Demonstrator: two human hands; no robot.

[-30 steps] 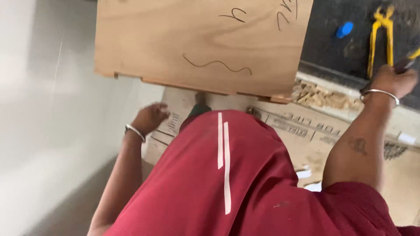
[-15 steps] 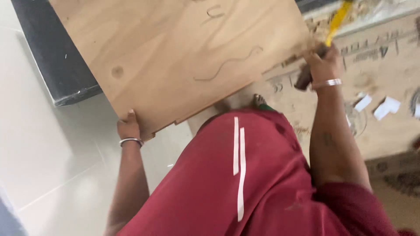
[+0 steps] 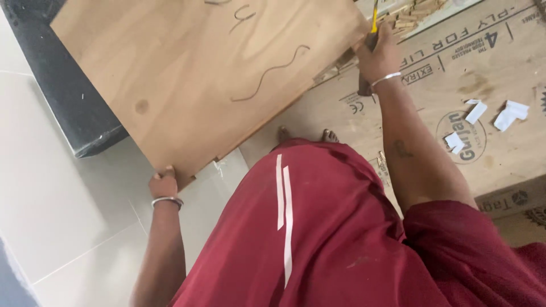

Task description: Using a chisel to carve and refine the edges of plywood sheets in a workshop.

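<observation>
Your left hand point(image 3: 164, 185) grips the near corner of the plywood board point(image 3: 193, 79), which is tilted over the tiled floor point(image 3: 62, 227), while farther off your right hand point(image 3: 378, 57) at the board's right edge is closed around a yellow-handled tool point(image 3: 373, 20).

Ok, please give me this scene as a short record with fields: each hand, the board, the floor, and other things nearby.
left hand: grips the plywood board at its lower corner
right hand: at the board's right edge, holding a yellow-handled tool
board: large, tilted, pencil squiggles on its face
floor: cardboard sheets on pale tiles
nearby: white paper scraps, wood offcuts
</observation>
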